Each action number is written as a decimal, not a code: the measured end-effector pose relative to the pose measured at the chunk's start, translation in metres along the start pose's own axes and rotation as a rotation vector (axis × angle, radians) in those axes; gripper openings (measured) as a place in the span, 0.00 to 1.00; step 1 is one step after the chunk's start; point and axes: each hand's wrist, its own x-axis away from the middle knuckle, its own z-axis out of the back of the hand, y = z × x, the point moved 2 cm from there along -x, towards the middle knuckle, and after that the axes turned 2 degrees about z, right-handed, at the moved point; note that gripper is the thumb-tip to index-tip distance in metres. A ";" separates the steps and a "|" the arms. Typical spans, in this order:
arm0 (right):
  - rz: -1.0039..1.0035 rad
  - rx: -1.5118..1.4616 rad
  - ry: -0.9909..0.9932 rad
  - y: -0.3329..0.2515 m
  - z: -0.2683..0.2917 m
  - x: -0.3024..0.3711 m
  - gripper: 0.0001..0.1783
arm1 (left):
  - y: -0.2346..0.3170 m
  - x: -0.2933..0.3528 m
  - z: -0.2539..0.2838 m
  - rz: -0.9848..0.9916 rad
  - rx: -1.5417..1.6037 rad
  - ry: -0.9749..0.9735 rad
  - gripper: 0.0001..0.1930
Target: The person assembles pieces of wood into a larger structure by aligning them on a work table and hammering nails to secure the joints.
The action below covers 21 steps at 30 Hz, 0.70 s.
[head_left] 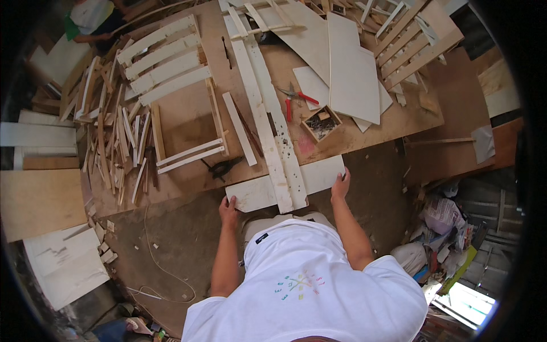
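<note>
Here the left hand (229,208) gripped the left end of a pale, whitewashed rectangular wooden board (253,194), fingers curled over its near edge. The right hand (341,186) lay on the board's right end, fingers pressed fairly flat along the edge; whether they wrapped underneath was hard to tell from above. The board sat crosswise at the near edge of the big brown plywood worktable (188,122), partly overhanging it. Two long white wooden slats (268,122) ran away from the person across the board's middle, lying on top of it. Just left of them lay a dark clamp-like tool (222,167), blurred. Further out, red-handled pliers (295,98) lay near a small open wooden box of nails (321,123), beside white flat panels (352,68).
</note>
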 end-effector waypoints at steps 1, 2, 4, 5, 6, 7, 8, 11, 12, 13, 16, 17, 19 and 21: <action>0.042 0.025 0.007 -0.002 -0.002 0.002 0.23 | -0.001 -0.001 0.004 0.041 0.026 -0.006 0.19; 0.025 -0.004 -0.010 -0.003 -0.002 0.002 0.23 | -0.002 -0.002 0.007 0.081 0.052 -0.013 0.19; -0.012 -0.055 -0.045 -0.001 -0.001 -0.003 0.24 | -0.006 -0.002 0.007 0.073 0.105 0.010 0.19; -0.041 -0.092 -0.036 0.001 -0.005 -0.006 0.24 | -0.009 -0.002 0.007 0.071 0.133 0.023 0.19; -0.071 -0.128 -0.027 0.002 -0.013 -0.008 0.24 | -0.008 -0.005 0.009 0.051 0.092 0.015 0.19; -0.104 -0.158 -0.020 0.004 -0.016 -0.008 0.25 | -0.006 -0.005 0.012 0.037 0.051 0.009 0.18; -0.134 -0.156 -0.018 0.006 -0.017 -0.009 0.25 | -0.005 -0.006 0.015 0.024 0.010 0.004 0.18; -0.194 -0.183 -0.021 0.008 -0.023 -0.010 0.25 | 0.002 0.003 0.012 0.012 -0.021 0.050 0.17; -0.193 -0.212 -0.023 0.009 -0.022 -0.010 0.25 | 0.007 0.006 0.008 -0.011 -0.060 0.061 0.17; -0.194 -0.241 -0.024 0.005 -0.021 -0.006 0.25 | 0.008 0.009 0.007 -0.004 -0.039 0.068 0.18; -0.172 -0.068 -0.008 -0.005 -0.018 -0.003 0.25 | 0.012 0.010 0.005 0.034 -0.038 0.097 0.19; -0.182 -0.060 -0.010 -0.005 -0.017 -0.005 0.25 | 0.012 0.009 0.005 0.059 -0.077 0.112 0.19; -0.197 -0.048 -0.018 -0.006 -0.020 -0.009 0.25 | 0.011 0.007 0.010 -0.071 -0.345 0.240 0.20; -0.182 -0.056 -0.029 -0.009 -0.022 -0.010 0.28 | 0.008 0.007 0.014 -0.383 -0.803 0.468 0.20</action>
